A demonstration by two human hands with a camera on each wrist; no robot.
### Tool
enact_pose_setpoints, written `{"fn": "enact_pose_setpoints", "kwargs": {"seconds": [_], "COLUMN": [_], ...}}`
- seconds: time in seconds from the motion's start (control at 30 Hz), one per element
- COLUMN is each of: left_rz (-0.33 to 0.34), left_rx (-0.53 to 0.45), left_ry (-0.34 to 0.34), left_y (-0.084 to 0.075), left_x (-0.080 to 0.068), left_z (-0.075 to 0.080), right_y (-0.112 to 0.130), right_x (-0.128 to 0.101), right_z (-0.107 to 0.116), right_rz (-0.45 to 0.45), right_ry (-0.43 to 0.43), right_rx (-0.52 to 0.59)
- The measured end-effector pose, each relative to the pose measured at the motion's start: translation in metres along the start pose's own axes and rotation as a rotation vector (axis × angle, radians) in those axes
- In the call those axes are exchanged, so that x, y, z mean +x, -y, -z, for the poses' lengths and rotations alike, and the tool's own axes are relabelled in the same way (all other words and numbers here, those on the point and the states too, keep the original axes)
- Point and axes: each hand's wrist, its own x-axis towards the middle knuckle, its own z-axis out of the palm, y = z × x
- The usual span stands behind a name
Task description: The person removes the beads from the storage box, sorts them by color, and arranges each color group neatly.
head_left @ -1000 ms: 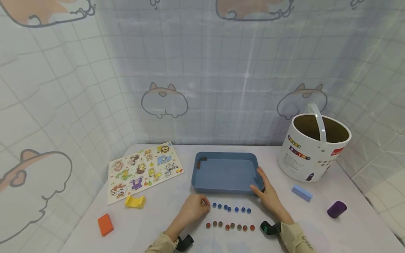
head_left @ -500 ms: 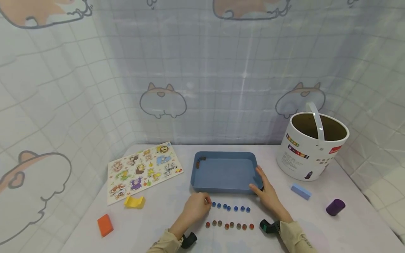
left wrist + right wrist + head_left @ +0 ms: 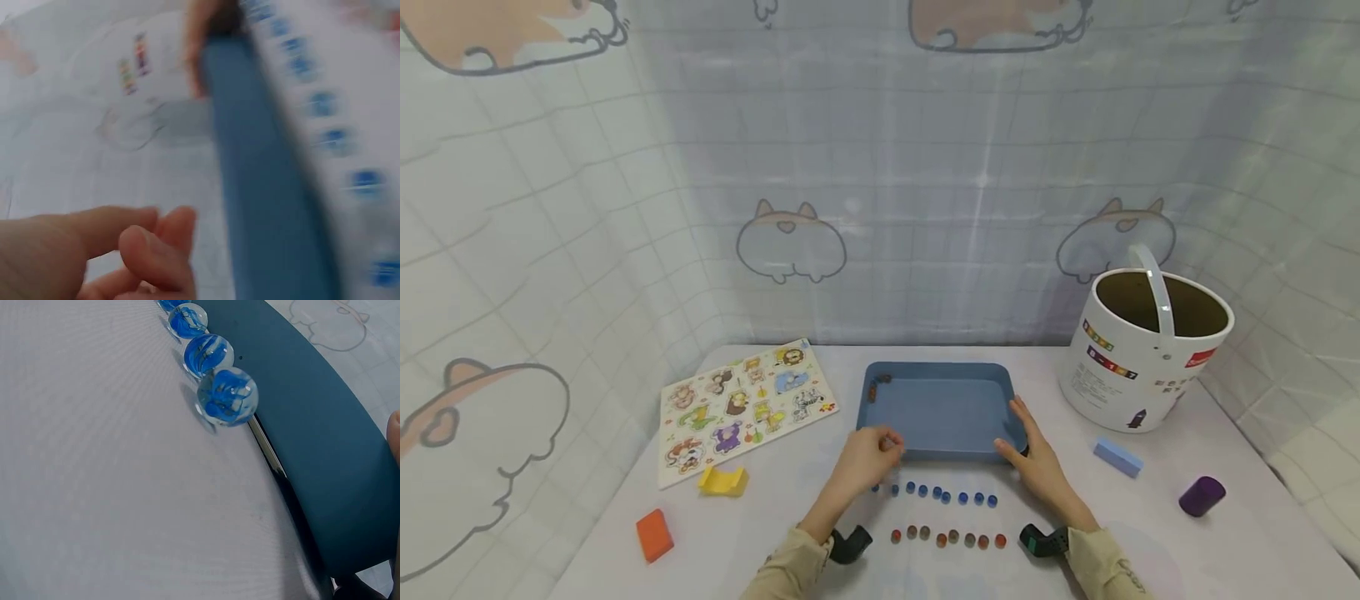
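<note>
Beyond the left fingers (image 3: 891, 439), the blue tray (image 3: 942, 406) sits.

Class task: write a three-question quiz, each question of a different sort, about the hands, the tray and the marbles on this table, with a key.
1. True or false: the right hand rests against the blue tray.
2. Which row lies nearer the tray: A the blue marbles, B the red marbles?
3. Fill in: left of the tray lies an animal ____.

Key: 1 true. 2 A. 3 puzzle.
</note>
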Motion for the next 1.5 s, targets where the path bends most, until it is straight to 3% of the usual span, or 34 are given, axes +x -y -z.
{"fn": "enact_pose_setpoints", "kwargs": {"seconds": [0.2, 0.33, 0.5, 0.8, 1.0, 1.13, 1.33, 1.5], "left_rz": [0.102, 0.217, 0.294, 0.421, 0.395, 0.349, 0.273, 0.272], "left_rx": [-0.26, -0.298, -0.213, -0.009, 0.03, -0.019, -0.183, -0.143], "left_ry": [-0.148, -0.171, -0.184, -0.149, -0.184, -0.226, -0.178, -0.112], "left_y": [-0.012, -0.002, 0.007, -0.001, 0.005, 0.012, 0.019, 0.023], "left_x": [0.062, 0.087, 0.104, 0.125, 0.135, 0.138, 0.146, 0.152], "left_z": [0.007, -0.001, -0.011, -0.019, -0.023, -0.023, -0.021, -0.024], "right_y": [-0.002, -0.001, -0.001, -0.002, 0.001, 0.0, 0.001, 0.001], "right_x": [0.001, 0.001, -0.001, -0.003, -0.002, -0.003, -0.002, 0.0], "right_z": [0.003, 0.0, -0.002, 0.0, -0.003, -0.003, 0.0, -0.002], "right_rz": [-0.003, -0.014, -0.012, -0.006, -0.022, -0.037, -0.036, -0.04], "right_ry": [-0.021, -0.004, -0.006, -0.011, -0.011, -0.006, -0.027, -0.015], "right_rx": [0.0, 0.0, -0.001, 0.008, 0.011, -0.001, 0.0, 0.002]}}
